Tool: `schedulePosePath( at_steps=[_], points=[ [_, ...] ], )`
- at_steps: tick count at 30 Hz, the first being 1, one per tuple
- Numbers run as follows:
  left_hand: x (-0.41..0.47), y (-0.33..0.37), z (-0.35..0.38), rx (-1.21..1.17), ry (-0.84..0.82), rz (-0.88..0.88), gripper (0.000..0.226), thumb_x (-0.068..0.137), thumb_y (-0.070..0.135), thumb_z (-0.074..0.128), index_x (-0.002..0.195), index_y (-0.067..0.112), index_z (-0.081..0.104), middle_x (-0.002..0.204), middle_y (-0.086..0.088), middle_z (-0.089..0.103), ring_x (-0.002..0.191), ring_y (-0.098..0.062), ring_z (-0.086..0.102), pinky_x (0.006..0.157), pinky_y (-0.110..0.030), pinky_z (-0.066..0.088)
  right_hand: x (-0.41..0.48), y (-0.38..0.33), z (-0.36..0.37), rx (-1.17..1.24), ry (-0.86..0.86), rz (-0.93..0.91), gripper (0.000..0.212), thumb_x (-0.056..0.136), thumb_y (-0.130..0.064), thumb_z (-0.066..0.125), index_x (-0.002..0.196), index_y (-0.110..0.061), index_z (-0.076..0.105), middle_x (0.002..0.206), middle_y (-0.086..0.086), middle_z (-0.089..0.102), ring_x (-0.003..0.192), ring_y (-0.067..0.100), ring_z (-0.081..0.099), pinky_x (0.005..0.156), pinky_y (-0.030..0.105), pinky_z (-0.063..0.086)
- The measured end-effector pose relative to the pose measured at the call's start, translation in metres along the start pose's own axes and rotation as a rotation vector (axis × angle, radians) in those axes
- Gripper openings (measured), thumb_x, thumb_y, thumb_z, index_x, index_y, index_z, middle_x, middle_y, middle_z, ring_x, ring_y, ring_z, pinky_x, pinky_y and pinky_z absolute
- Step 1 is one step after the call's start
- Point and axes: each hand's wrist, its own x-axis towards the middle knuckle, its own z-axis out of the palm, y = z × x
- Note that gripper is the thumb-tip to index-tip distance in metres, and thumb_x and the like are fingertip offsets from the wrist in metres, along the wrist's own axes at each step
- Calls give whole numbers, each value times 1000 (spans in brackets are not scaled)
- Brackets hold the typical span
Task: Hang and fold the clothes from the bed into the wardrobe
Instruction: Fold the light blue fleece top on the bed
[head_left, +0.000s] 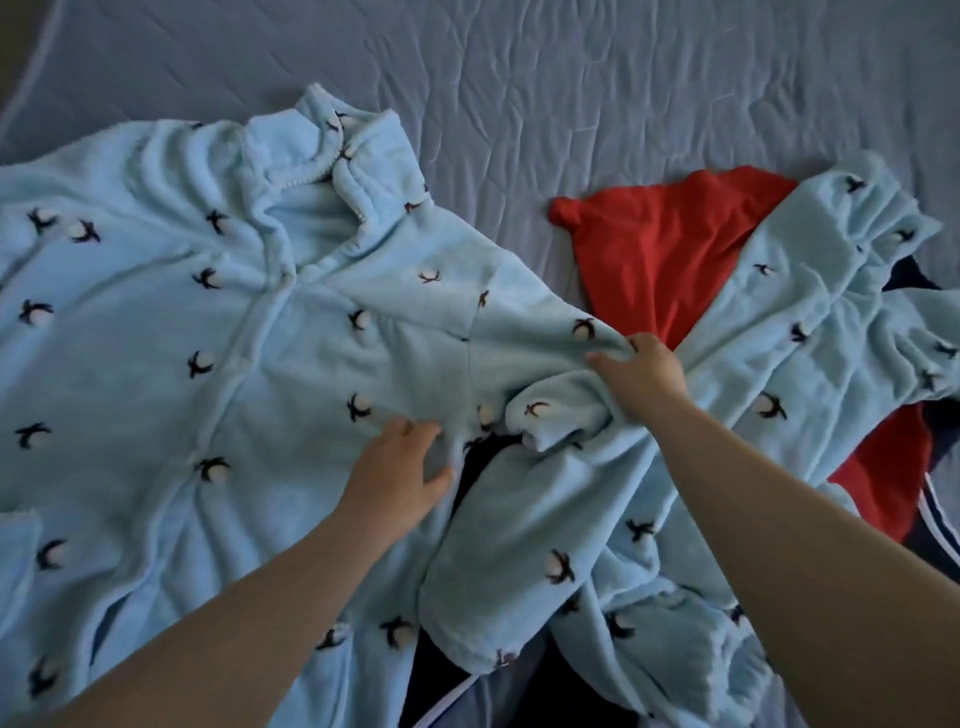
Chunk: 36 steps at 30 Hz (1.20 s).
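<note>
On the grey bed sheet (623, 78), pressing the left hand (400, 467) flat, fingers loosely spread and gripping nothing, onto the side edge of the pale blue fleece top (156, 364), which is spread front-up over the left of the bed. Bunching its sleeve (535, 332) in the right hand (639, 374), fingers curled tight into the fabric. Working beside a red garment (665, 249) tucked partly under a second blue fleece piece (805, 312), with a dark white-striped garment (447, 686) showing beneath the fleece.
</note>
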Motion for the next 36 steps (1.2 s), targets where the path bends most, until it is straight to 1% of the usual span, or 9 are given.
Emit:
schedulePosePath(
  at_steps=[5, 10, 13, 18, 21, 24, 27, 30, 36],
  points=[
    [-1, -3, 9, 60, -123, 2, 60, 88, 48, 59, 141, 26, 39, 133, -5, 38, 119, -25, 45, 99, -34, 42, -9, 18, -7, -35, 251, -50, 23, 88, -30, 60, 95, -7, 58, 85, 9, 61, 84, 31, 56, 66, 33, 37],
    [-7, 3, 7, -154, 8, 1, 41, 88, 38, 63, 124, 21, 55, 115, 0, 48, 103, -18, 52, 90, -29, 44, -28, 14, -3, 221, 162, 34, 39, 86, -49, 60, 109, -17, 57, 91, -5, 55, 87, 16, 49, 76, 29, 38],
    [-25, 11, 7, -273, -16, 29, 27, 85, 41, 66, 104, 24, 58, 96, 7, 54, 84, -8, 53, 78, -23, 47, -49, 31, -7, 347, 146, 155, 37, 84, -54, 57, 84, -17, 58, 76, -4, 56, 77, 17, 54, 66, 28, 40],
    [-56, 22, 31, -337, -279, -50, 70, 79, 57, 66, 137, 25, 43, 133, 7, 47, 120, -10, 49, 103, -28, 42, -88, 57, -11, 650, -171, 412, 30, 82, -48, 69, 86, -19, 66, 87, 3, 70, 83, 21, 66, 76, 39, 58],
    [-59, 33, 39, -218, -335, -46, 94, 69, 65, 69, 145, 26, 29, 141, 4, 38, 129, -14, 40, 107, -31, 37, -93, 61, -16, 668, 16, 362, 29, 84, -40, 68, 86, -12, 68, 78, 2, 69, 75, 19, 65, 65, 32, 54],
    [-59, 48, 49, 66, -355, 41, 90, 62, 67, 70, 133, 22, 39, 128, 3, 39, 121, -20, 42, 101, -33, 39, -89, 60, -28, 550, 212, 250, 38, 83, -40, 69, 82, -3, 62, 67, 3, 59, 61, 16, 53, 54, 28, 42],
    [-59, 59, 58, -120, -320, 50, 58, 70, 53, 71, 114, 20, 54, 113, 5, 48, 107, -15, 52, 92, -34, 45, -86, 59, -39, 436, 312, 155, 26, 81, -36, 71, 80, -12, 62, 69, -2, 60, 65, 13, 55, 54, 24, 37],
    [-56, 70, 58, -296, -294, 90, 54, 66, 60, 71, 105, 25, 59, 104, 12, 51, 95, -4, 53, 81, -19, 44, -76, 64, -56, 305, 392, 66, 24, 79, -38, 72, 74, -18, 59, 66, -7, 58, 61, 5, 51, 51, 20, 32],
    [-27, 84, 42, -436, -113, -26, 35, 84, 50, 63, 97, 17, 64, 94, 6, 64, 89, -11, 61, 76, -22, 44, -86, 89, -51, 579, -111, 354, 38, 79, -49, 73, 80, -11, 68, 71, 7, 67, 66, 20, 63, 66, 34, 57]
  ],
)
